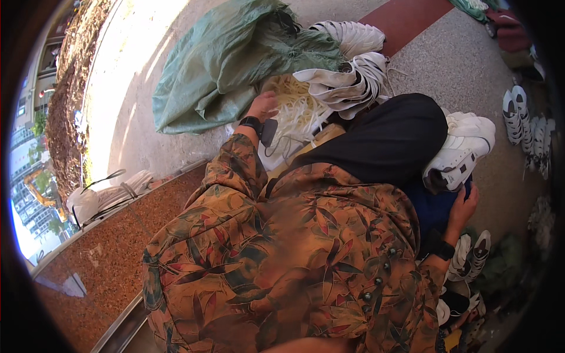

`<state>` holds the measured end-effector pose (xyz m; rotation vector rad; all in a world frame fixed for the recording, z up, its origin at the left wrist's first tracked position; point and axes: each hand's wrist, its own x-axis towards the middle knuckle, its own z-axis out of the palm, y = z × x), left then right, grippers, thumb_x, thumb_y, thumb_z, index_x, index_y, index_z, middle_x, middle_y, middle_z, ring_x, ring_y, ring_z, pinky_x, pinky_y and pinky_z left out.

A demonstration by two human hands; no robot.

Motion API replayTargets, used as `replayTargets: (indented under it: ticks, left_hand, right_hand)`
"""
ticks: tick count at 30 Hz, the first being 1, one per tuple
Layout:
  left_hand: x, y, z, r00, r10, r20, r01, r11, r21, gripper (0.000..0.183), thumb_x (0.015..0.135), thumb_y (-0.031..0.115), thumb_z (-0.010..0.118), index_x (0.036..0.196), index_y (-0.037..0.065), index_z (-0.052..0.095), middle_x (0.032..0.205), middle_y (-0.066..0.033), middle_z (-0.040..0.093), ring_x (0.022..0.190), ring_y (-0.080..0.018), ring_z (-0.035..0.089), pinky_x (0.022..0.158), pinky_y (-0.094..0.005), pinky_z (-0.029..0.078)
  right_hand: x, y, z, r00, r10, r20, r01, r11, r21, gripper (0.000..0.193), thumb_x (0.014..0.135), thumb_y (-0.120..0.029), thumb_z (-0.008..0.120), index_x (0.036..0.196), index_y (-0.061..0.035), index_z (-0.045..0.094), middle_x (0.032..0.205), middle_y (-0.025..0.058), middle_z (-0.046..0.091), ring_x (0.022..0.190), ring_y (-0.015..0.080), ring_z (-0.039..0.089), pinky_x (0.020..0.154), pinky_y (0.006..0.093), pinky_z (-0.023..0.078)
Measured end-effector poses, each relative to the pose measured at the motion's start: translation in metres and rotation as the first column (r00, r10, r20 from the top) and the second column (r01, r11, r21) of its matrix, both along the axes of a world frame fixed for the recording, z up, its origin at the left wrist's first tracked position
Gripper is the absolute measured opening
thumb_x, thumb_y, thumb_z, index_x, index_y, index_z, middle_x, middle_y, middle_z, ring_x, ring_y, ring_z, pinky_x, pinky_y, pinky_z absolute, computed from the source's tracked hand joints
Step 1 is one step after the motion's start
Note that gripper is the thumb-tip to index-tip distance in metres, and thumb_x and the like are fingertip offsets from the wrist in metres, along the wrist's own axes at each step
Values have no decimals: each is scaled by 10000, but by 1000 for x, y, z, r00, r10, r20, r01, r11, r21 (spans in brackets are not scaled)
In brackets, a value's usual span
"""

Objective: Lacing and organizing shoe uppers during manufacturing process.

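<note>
white shoe (456, 160) is lying beside the right hand (464, 207), while pale laces (297, 105) are lying unthreaded near the left hand (262, 106), either hand's grip being impossible to tell.

Speckled grey ground (459, 70), dark-red band (406, 23), reddish stone ledge (118, 259), sunlit pavement (126, 82) at left.

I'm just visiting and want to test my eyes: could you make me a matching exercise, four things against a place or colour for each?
Things:
1. Left hand
2. Right hand
3. Big crumpled sack
4. Patterned shirt

Place or colour:
A. Pale green
B. Close to the tangle of pale strands
C. Orange-brown with leaf shapes
D. Close to the white shoe with dark patches

Right pairs: 1-B, 2-D, 3-A, 4-C
</note>
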<state>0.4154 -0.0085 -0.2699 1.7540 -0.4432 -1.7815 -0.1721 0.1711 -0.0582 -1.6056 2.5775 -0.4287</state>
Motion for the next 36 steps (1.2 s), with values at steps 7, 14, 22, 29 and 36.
replayTargets:
  ticks: [7, 14, 22, 29, 36]
  left_hand:
    - [-4, -78, 5, 901, 31, 432, 145, 918, -369, 462, 679, 185, 694, 1097, 17, 590, 971, -91, 637, 867, -199, 609, 743, -317, 486]
    - [43, -159, 59, 989, 43, 142, -5, 966, -260, 643, 729, 270, 750, 1247, 62, 431, 1043, -64, 565, 767, -193, 591, 678, -340, 505]
    - [48, -187, 39, 468, 37, 883, 591, 729, -344, 908, 580, 392, 807, 1268, -31, 393, 1175, -217, 565, 1108, -359, 540, 949, -379, 425]
    - [48, -229, 48, 284, -150, 947, 355, 934, 41, 783, 642, 515, 728, 1142, -22, 456, 1083, -229, 610, 1039, -364, 582, 884, -419, 463]
    - [10, -188, 27, 288, -181, 940, 426, 903, 44, 1037, 655, 519, 704, 1334, -65, 181, 1157, -259, 562, 1064, -381, 561, 897, -411, 453]
  right_hand:
    - [-7, -2, 1, 994, 32, -109, -21, 995, 101, 329, 857, -100, 506, 1154, 41, 523, 1173, 232, 523, 1116, 381, 480, 963, 420, 369]
    - [-12, -2, 5, 997, 26, -79, -12, 985, 170, 339, 849, -110, 492, 1156, 31, 525, 1165, 220, 526, 1095, 386, 485, 946, 424, 373]
    - [-22, 1, 5, 990, 102, -93, -82, 977, 197, 367, 853, -134, 455, 1167, 47, 508, 1173, 237, 522, 1102, 400, 479, 960, 421, 361]
    - [-21, 1, 6, 998, 37, -59, -26, 983, 182, 390, 842, -144, 470, 1172, 60, 509, 1166, 249, 532, 1106, 398, 479, 973, 416, 355]
    - [-18, -4, 9, 992, 43, -116, -22, 983, 180, 367, 838, -151, 494, 1145, 46, 529, 1156, 238, 537, 1081, 398, 494, 940, 426, 376]
